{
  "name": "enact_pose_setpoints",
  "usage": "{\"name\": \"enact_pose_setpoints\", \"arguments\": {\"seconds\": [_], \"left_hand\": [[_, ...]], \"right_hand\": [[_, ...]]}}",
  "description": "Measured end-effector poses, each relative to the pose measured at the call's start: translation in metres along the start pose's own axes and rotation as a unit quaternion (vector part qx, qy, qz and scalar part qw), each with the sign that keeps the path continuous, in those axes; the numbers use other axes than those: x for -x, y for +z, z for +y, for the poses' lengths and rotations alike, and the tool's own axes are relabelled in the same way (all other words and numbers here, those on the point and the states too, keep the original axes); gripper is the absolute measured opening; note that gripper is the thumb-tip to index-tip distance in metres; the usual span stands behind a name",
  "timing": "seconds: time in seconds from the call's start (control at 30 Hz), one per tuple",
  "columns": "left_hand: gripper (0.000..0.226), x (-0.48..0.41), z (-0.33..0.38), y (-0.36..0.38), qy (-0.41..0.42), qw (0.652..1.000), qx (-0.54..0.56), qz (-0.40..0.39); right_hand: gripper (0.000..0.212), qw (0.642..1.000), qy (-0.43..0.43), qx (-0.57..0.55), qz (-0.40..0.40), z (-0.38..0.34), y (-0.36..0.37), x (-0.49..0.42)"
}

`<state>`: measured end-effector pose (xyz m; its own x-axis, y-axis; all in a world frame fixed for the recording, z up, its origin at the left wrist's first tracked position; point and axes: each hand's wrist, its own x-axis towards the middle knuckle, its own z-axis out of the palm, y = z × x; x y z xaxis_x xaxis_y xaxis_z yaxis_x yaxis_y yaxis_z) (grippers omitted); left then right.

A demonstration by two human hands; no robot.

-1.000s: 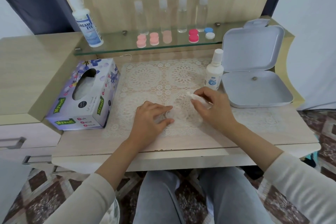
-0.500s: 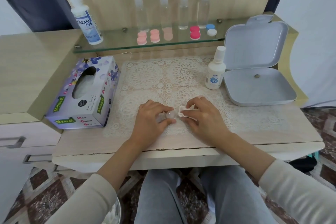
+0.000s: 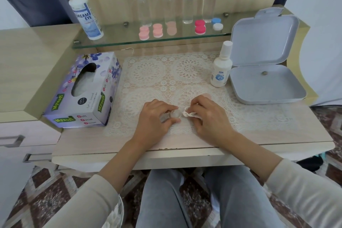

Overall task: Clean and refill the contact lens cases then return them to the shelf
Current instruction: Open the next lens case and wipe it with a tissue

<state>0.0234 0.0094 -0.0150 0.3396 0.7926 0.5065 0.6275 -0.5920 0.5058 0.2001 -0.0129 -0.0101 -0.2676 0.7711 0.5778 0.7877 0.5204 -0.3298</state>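
Here, the left hand [image 3: 153, 117] rests on the lace mat [image 3: 157, 79] at the middle of the surface [image 3: 305, 135]. Its fingers [image 3: 171, 107] are curled round a clear lens case [image 3: 174, 114], pinching it between forefinger and thumb. The right hand [image 3: 209, 118], at three o'clock of the case, pinches a crumpled tissue [image 3: 187, 114] that touches the case. A tissue box [image 3: 83, 90] sits at ten o'clock of the hands, a small white bottle [image 3: 221, 66] at one o'clock, and an open grey box [image 3: 266, 81] at two. At twelve, a glass shelf [image 3: 129, 42] carries coloured lens cases [image 3: 157, 30].
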Motion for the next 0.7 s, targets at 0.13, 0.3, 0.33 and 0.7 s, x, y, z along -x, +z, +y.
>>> {"name": "enact_pose_setpoints", "arguments": {"seconds": [0.13,0.3,0.33,0.7], "left_hand": [[0.037,0.0006,0.0002,-0.0006,-0.002,1.0,-0.001,0.004],[0.037,0.0002,0.0007,-0.001,-0.008,1.0,-0.002,0.003],[0.037,0.0004,0.0007,-0.001,-0.008,1.0,-0.002,0.002],[0.037,0.0003,0.0006,0.0,-0.009,1.0,0.0,-0.006]], "right_hand": [[0.023,1.0,-0.008,0.018,0.007,-0.0003,0.0003,0.0011],[0.023,0.999,-0.031,0.019,-0.034,0.0012,-0.0009,0.0],[0.022,0.999,-0.024,0.014,-0.035,0.0012,-0.0017,-0.0006],[0.017,1.0,0.0,0.02,-0.009,-0.0001,-0.0013,0.0009]]}}
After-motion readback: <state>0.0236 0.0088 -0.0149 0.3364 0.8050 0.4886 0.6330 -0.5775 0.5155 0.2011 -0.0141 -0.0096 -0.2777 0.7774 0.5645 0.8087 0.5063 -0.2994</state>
